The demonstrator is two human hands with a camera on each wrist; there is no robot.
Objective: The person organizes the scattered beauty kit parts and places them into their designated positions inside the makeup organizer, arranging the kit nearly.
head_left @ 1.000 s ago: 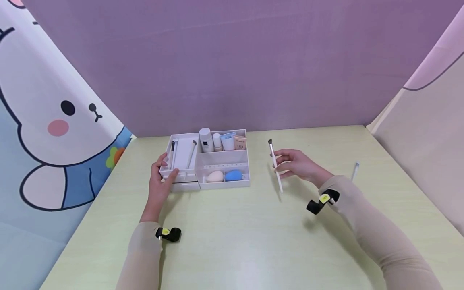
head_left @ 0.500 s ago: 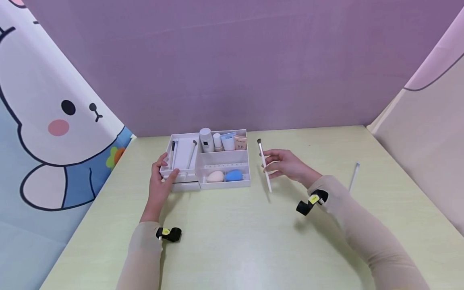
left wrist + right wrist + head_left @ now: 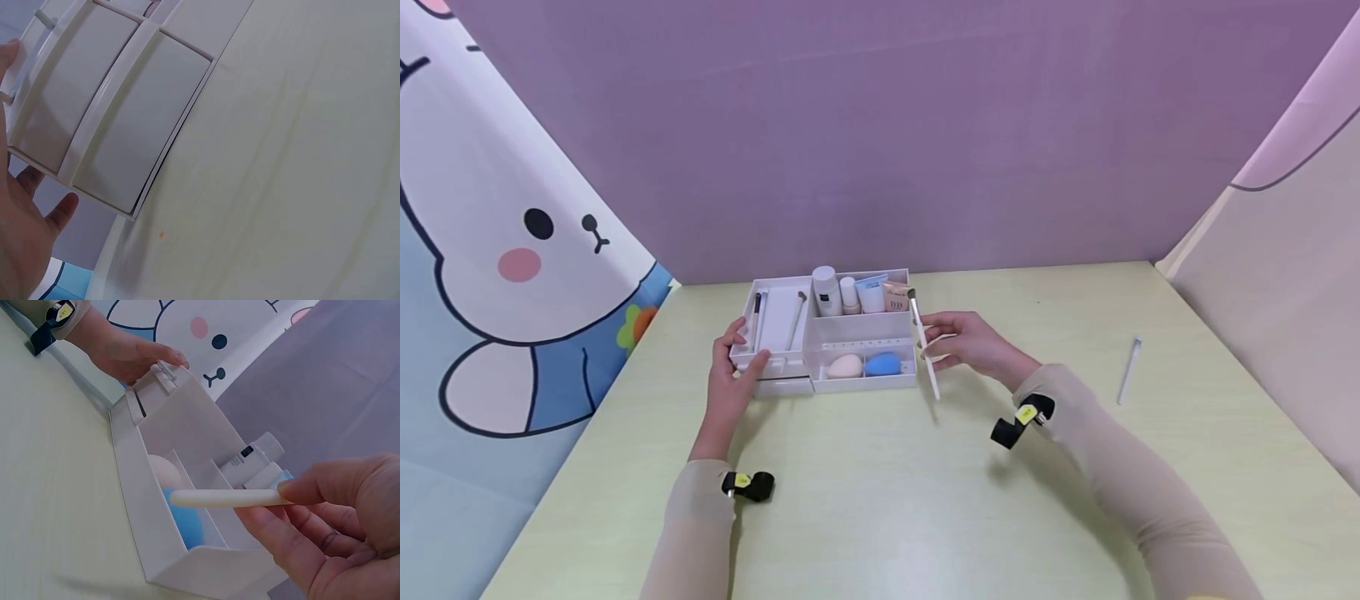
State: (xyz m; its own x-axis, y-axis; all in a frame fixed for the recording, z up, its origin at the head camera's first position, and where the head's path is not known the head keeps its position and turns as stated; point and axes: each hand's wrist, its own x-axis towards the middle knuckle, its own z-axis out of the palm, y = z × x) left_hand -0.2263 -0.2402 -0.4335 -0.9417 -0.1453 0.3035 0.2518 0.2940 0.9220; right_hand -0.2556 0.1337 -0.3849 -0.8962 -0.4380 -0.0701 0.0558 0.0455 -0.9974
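A white makeup organizer (image 3: pixel 865 385) stands on the table. My left hand (image 3: pixel 733 387) grips its left front corner, the thumb over the front and fingers along the side. My right hand (image 3: pixel 973 343) pinches a white-handled makeup brush (image 3: pixel 927 350), dark bristles up, just right of the organizer. In the right wrist view the handle end (image 3: pixel 212 498) points toward the box's compartments. Several slim brushes (image 3: pixel 796 320) lie in the left top tray. A pale makeup sponge (image 3: pixel 846 366) and a blue sponge (image 3: pixel 883 363) sit in the front compartments.
At the organizer's back stand a white bottle (image 3: pixel 827 292), a smaller bottle (image 3: pixel 850 295), a blue-and-white tube (image 3: pixel 872 293) and a peach tube (image 3: pixel 896 296). A slim white stick (image 3: pixel 1129 371) lies on the table (image 3: pixel 880 500) at right. A purple backdrop (image 3: pixel 910 142) rises behind.
My right hand has carried the brush leftward, up to the organizer's right side. The white stick at right now shows fully past the sleeve. My left hand stays in place.
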